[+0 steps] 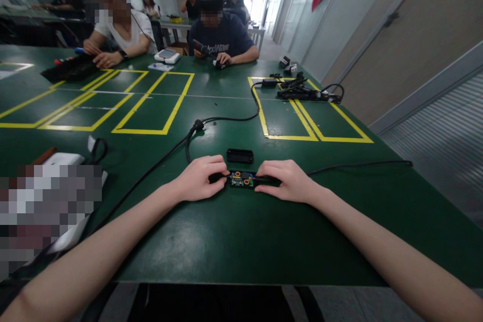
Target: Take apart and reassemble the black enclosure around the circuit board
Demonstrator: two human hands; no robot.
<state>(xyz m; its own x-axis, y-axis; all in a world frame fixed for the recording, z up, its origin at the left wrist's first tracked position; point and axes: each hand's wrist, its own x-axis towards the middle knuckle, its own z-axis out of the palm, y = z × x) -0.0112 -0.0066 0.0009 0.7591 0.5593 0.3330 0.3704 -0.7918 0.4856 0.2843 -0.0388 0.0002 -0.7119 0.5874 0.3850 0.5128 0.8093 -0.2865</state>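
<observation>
An opened black power adapter (241, 179) lies on the green table (234, 241), its circuit board with coils showing. My left hand (199, 177) pinches its left end, fingers curled. My right hand (284, 179) grips its right end where the cable leaves. The adapter's black lid (240, 155) lies just behind, apart from both hands. A black cable (211, 123) runs from the left end up across the table; another (358, 165) trails right.
Yellow taped rectangles (151, 105) mark the table. A heap of black adapters and cables (302, 91) sits at the far right. A white object (60, 161) lies at my left. Two people sit across the table with devices in front of them.
</observation>
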